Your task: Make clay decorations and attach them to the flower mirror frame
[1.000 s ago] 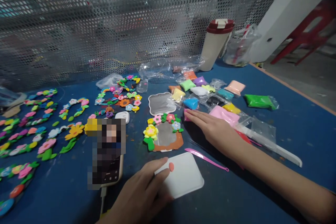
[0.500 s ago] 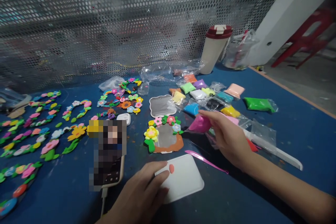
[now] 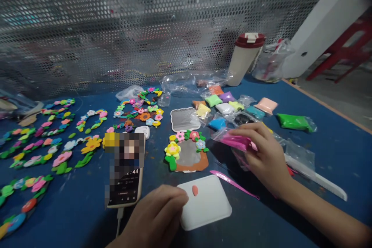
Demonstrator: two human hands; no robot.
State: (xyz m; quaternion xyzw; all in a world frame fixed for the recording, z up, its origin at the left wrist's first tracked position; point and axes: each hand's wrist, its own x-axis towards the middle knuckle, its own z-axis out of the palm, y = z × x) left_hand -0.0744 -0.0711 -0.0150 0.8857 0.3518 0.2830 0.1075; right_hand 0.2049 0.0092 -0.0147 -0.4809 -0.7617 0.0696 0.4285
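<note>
My right hand (image 3: 266, 159) has its fingers closed on a clear packet of bright pink clay (image 3: 236, 140), at the near edge of the other clay packets. My left hand (image 3: 161, 209) is by the left edge of a white board (image 3: 210, 211), thumb and fingertips pressed together; whether something small is between them is hidden. A flat coral clay piece (image 3: 195, 190) lies on the board. Beyond the board rests a small mirror (image 3: 187, 152) framed with clay flowers and a brown band. A pink modelling knife (image 3: 232, 183) lies right of the board.
Several clay packets (image 3: 225, 108) lie behind my right hand, a white comb (image 3: 319, 178) beside it. A plain-framed mirror (image 3: 184, 120), a phone (image 3: 128, 190) on a cable and clay-flower frames (image 3: 37, 155) are farther left. A lidded tumbler (image 3: 244, 62) stands at the back.
My left fingers have come off the white board and drawn together. My right hand has turned the pink clay packet, which now lies flatter. The whole view has shifted slightly.
</note>
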